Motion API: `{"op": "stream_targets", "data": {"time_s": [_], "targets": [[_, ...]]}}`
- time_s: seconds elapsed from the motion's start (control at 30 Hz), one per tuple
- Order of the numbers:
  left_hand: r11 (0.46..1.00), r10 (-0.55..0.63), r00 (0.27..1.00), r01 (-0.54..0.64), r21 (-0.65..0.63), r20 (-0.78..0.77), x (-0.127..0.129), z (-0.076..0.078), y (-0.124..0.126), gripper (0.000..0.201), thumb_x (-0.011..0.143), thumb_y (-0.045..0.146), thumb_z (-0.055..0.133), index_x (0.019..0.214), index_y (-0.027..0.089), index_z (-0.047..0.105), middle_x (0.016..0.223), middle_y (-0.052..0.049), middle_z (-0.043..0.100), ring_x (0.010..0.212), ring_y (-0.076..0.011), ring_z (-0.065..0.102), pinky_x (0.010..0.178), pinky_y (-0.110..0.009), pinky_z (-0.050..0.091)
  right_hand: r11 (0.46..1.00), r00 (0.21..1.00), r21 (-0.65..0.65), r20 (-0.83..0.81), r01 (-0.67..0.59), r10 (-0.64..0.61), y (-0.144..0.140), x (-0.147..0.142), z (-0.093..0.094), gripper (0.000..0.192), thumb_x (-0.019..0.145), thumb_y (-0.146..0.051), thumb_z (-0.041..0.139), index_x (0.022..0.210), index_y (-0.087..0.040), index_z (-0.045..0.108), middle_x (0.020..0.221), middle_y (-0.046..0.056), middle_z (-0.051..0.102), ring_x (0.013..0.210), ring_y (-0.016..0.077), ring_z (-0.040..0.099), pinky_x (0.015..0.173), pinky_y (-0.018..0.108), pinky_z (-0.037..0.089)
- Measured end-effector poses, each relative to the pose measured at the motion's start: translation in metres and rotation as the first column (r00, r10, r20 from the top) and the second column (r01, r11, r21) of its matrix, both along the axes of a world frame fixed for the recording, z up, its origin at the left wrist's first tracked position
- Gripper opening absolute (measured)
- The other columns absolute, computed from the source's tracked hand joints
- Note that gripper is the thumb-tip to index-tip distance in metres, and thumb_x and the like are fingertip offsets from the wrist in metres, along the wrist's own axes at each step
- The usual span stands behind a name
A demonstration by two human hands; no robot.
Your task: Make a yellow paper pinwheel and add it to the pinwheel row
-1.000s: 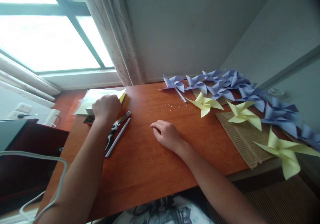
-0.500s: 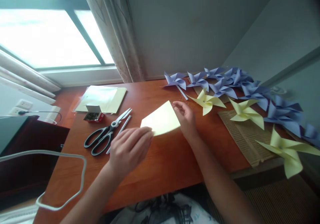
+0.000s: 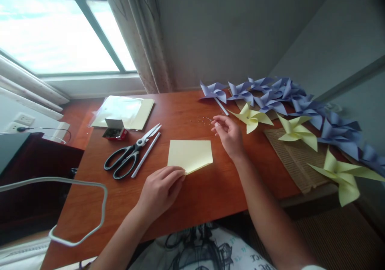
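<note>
My left hand (image 3: 162, 187) pinches the near edge of a pale yellow sheet of paper (image 3: 189, 153) between thumb and fingers. Most of the sheet lies against the table, while its near right edge tilts up a little. To the right of the paper, my right hand (image 3: 230, 137) is raised with loosely curled fingers, apart from the sheet and holding nothing that I can make out. Small specks (image 3: 203, 120) are scattered on the tabletop just beyond its fingertips. Left of the paper lie black-handled scissors (image 3: 132, 151), blades slightly apart, with a white paper stick (image 3: 146, 154) alongside.
A small open red box (image 3: 116, 131) stands behind the scissors, before a stack of yellow paper (image 3: 147, 111). Yellow pinwheels (image 3: 296, 131) and purple pinwheels (image 3: 269, 103) line the right side, partly over corrugated cardboard (image 3: 282, 157). A white cable (image 3: 104, 206) loops over the left edge.
The yellow sheet has come down from mid-air to the tabletop, still in my left hand. My right hand has moved away from its edge, slightly to the right.
</note>
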State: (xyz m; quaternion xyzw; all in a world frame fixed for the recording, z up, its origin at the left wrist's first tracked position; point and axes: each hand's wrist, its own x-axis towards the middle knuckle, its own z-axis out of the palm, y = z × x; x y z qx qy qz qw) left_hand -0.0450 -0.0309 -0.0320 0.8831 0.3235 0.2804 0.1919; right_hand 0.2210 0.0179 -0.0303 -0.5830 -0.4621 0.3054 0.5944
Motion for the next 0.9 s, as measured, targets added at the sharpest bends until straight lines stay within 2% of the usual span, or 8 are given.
{"op": "stream_targets", "data": {"time_s": [0.17, 0.23, 0.33, 0.43, 0.53, 0.63, 0.77, 0.9], "targets": [[1.0, 0.019, 1.0, -0.019, 0.023, -0.004, -0.008, -0.001, 0.004, 0.013, 0.094, 0.012, 0.059, 0.101, 0.021, 0.065, 0.102, -0.004, 0.075, 0.09, -0.0175, 0.07, 0.082, -0.029, 0.055, 0.987, 0.988, -0.053, -0.025, -0.153, 0.151, -0.024, -0.004, -0.002, 0.021, 0.093, -0.034, 0.061, 0.106, -0.021, 0.07, 0.102, 0.007, 0.077, 0.095, 0.0221, 0.074, 0.083, 0.036, 0.061], [0.999, 0.034, 0.999, -0.034, 0.018, -0.004, -0.011, -0.002, 0.006, 0.014, 0.094, 0.012, 0.059, 0.102, 0.021, 0.065, 0.106, -0.005, 0.075, 0.092, -0.0184, 0.071, 0.084, -0.03, 0.055, 0.98, 0.975, -0.041, 0.094, -0.196, 0.199, -0.037, -0.003, -0.007, 0.02, 0.092, -0.022, 0.057, 0.107, -0.022, 0.071, 0.108, 0.007, 0.077, 0.105, 0.023, 0.073, 0.093, 0.039, 0.059], [0.999, 0.044, 0.999, -0.044, 0.006, -0.009, -0.012, -0.002, 0.009, 0.015, 0.094, 0.013, 0.058, 0.104, 0.022, 0.065, 0.11, -0.005, 0.075, 0.095, -0.0191, 0.071, 0.085, -0.031, 0.056, 0.972, 0.91, -0.007, 0.348, -0.237, 0.224, -0.054, 0.0, -0.014, 0.044, 0.08, -0.001, 0.051, 0.111, -0.024, 0.072, 0.117, 0.006, 0.075, 0.115, 0.0226, 0.069, 0.104, 0.042, 0.054], [0.999, 0.034, 0.999, -0.034, -0.006, -0.013, -0.011, -0.001, 0.008, 0.015, 0.093, 0.012, 0.057, 0.103, 0.022, 0.063, 0.112, -0.005, 0.075, 0.096, -0.0194, 0.072, 0.086, -0.032, 0.056, 0.961, 0.868, 0.032, 0.438, -0.276, 0.235, -0.068, 0.002, -0.018, 0.058, 0.074, 0.005, 0.044, 0.117, -0.026, 0.069, 0.124, 0.005, 0.073, 0.124, 0.022, 0.065, 0.111, 0.043, 0.05], [0.999, 0.023, 1.0, -0.023, -0.038, -0.005, -0.01, 0.0, 0.005, 0.013, 0.092, 0.01, 0.054, 0.097, 0.022, 0.059, 0.11, -0.005, 0.076, 0.097, -0.0195, 0.072, 0.086, -0.032, 0.057, 0.943, 0.821, 0.018, 0.499, -0.331, 0.279, -0.08, 0.001, -0.016, 0.057, 0.078, 0.004, 0.046, 0.122, -0.026, 0.066, 0.128, 0.006, 0.07, 0.133, 0.0236, 0.058, 0.114, 0.047, 0.047], [0.998, 0.018, 1.0, -0.018, -0.06, -0.002, -0.01, 0.001, 0.004, 0.011, 0.091, 0.011, 0.053, 0.093, 0.022, 0.056, 0.107, -0.005, 0.076, 0.095, -0.0194, 0.073, 0.084, -0.032, 0.057, 0.925, 0.733, -0.038, 0.599, -0.378, 0.324, -0.09, -0.003, -0.013, 0.054, 0.08, 0.003, 0.051, 0.124, -0.025, 0.064, 0.132, 0.008, 0.068, 0.138, 0.0262, 0.052, 0.116, 0.052, 0.044], [0.996, -0.031, 0.999, 0.032, -0.084, 0.008, -0.007, 0.0, 0.005, 0.013, 0.093, 0.01, 0.051, 0.095, 0.022, 0.056, 0.106, -0.005, 0.075, 0.098, -0.0184, 0.072, 0.087, -0.032, 0.056, 0.916, 0.627, -0.072, 0.707, -0.395, 0.326, -0.099, -0.007, -0.01, 0.043, 0.082, -0.001, 0.056, 0.115, -0.026, 0.066, 0.13, 0.008, 0.069, 0.138, 0.0296, 0.053, 0.117, 0.061, 0.037], [0.99, -0.087, 0.996, 0.088, -0.109, 0.01, -0.005, 0.001, 0.004, 0.014, 0.092, 0.008, 0.053, 0.094, 0.022, 0.056, 0.109, -0.004, 0.074, 0.103, -0.0179, 0.07, 0.092, -0.032, 0.054, 0.907, 0.622, -0.06, 0.709, -0.416, 0.332, -0.104, -0.009, -0.009, 0.038, 0.083, -0.004, 0.058, 0.113, -0.025, 0.065, 0.131, 0.009, 0.069, 0.137, 0.0297, 0.054, 0.116, 0.061, 0.038]]}}
